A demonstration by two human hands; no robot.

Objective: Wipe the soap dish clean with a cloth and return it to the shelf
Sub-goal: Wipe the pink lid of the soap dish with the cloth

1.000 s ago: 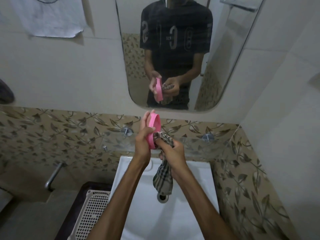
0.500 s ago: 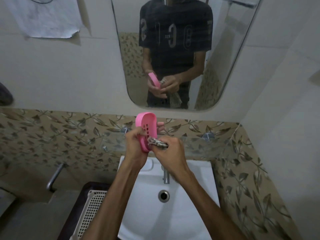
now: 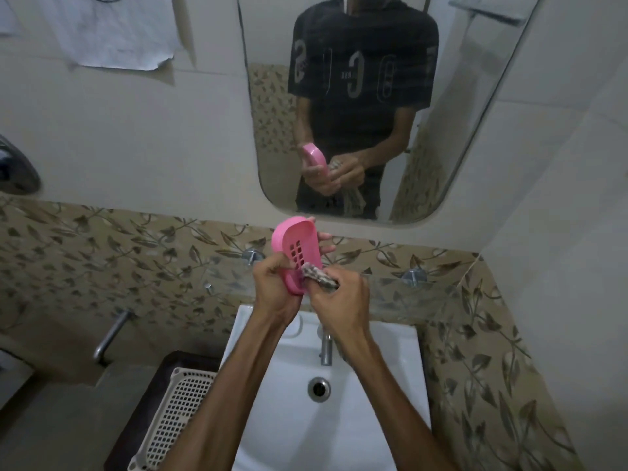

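My left hand [image 3: 277,287] grips the pink soap dish [image 3: 297,248], held upright on end above the sink with its slotted inside facing me. My right hand [image 3: 339,294] holds a bunched checked cloth [image 3: 319,277] pressed against the lower inside of the dish. Most of the cloth is hidden in my fist. The glass shelf [image 3: 407,294] runs along the patterned tile just behind my hands.
A white sink [image 3: 373,385] with a metal tap [image 3: 325,348] sits below my arms. A white perforated basket [image 3: 176,409] stands to the left. The mirror [image 3: 475,113] above reflects a person in a dark shirt. A metal rail [image 3: 110,334] sticks out at left.
The dish has turned so its slotted inside now faces me. The cloth, hanging down a second ago, is now bunched up in my right hand and rubbing lower inside the dish.
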